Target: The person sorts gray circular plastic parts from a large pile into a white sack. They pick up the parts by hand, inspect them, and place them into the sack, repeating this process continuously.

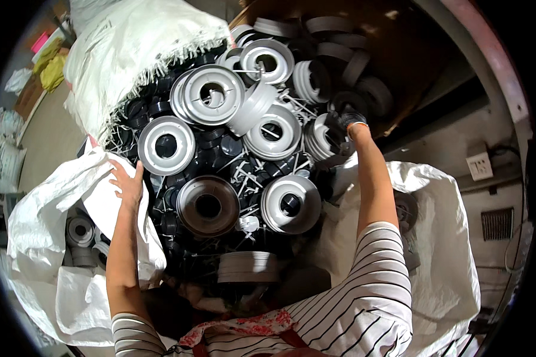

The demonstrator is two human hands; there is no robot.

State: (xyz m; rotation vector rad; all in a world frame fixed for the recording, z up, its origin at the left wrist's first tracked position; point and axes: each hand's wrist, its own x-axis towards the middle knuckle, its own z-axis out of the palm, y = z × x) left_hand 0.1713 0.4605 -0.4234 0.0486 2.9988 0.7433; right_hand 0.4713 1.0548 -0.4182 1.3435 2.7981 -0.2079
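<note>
My left hand (127, 183) is bare, its fingers spread over the edge of a white woven sack (104, 190). Just beyond its fingertips lies a light grey plastic ring (186, 135) with a stepped inner hole. At the right of the heap, my right hand (352, 121), in a dark glove with an orange cuff, is against a ribbed grey plastic ring (319, 138). Shadow hides its fingers, so its grip does not show. Between my hands, more grey rings (265, 205) and a brownish ring (183, 205) rest on black plastic caps (211, 156) and thin white sprues (244, 175).
A large white sack (137, 41) lies open at the far left of the heap, black caps at its mouth. Another white sack (446, 208) stands at my right. Several grey rings sit in shadow by a brown cardboard wall (423, 71). A wall socket (479, 166) is at right.
</note>
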